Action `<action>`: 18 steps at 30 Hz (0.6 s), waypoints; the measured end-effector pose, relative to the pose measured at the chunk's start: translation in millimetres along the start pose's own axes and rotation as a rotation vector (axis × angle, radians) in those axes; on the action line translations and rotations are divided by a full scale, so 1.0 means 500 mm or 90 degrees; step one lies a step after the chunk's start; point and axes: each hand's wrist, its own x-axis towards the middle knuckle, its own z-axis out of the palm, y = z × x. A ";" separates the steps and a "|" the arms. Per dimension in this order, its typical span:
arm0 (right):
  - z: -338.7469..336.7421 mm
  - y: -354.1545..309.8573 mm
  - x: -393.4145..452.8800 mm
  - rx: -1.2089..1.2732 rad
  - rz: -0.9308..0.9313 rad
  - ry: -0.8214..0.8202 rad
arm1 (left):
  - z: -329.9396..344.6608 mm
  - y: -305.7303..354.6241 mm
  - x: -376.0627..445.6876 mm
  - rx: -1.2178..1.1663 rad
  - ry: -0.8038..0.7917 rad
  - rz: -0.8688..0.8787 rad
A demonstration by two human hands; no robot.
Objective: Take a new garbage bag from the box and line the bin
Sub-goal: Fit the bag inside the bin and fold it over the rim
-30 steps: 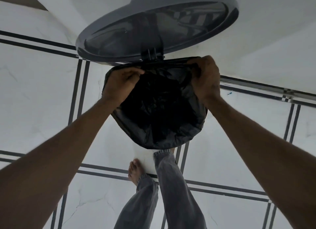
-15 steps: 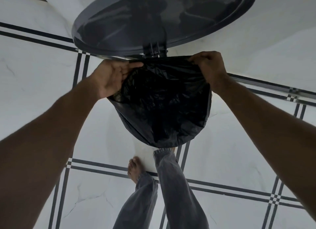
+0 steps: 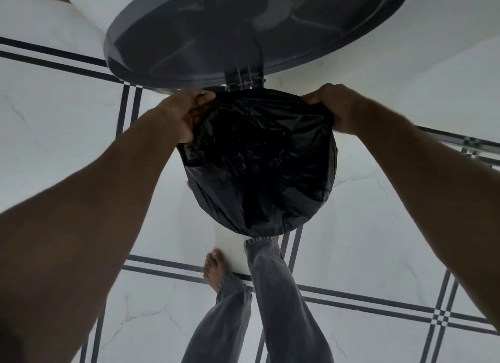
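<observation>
A black garbage bag (image 3: 259,159) is spread over the mouth of a round bin, hiding the bin's body and rim from above. The bin's dark round lid (image 3: 243,27) stands raised behind it on a hinge (image 3: 244,79). My left hand (image 3: 184,113) grips the bag's edge at the far left of the rim. My right hand (image 3: 335,106) grips the bag's edge at the far right. The bag box is out of view.
The bin stands on a white tiled floor (image 3: 67,135) with dark double lines. My bare left foot (image 3: 213,268) rests just in front of the bin, and my right leg in grey jeans (image 3: 276,295) reaches up to its front edge. A white wall rises behind the lid.
Both hands have slid apart along the rim, stretching the bag's edge wider. The view has shifted closer and the lid fills more of the top.
</observation>
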 end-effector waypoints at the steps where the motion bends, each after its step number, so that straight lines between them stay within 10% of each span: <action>1: -0.004 0.004 -0.005 0.012 0.000 -0.015 | -0.001 0.000 0.000 -0.012 -0.003 0.005; 10: -0.005 0.028 -0.012 0.010 -0.103 0.110 | -0.090 -0.031 -0.037 -0.146 -0.323 0.063; 18: 0.020 0.049 -0.014 0.051 -0.126 0.118 | -0.030 -0.108 -0.032 -0.079 0.067 0.261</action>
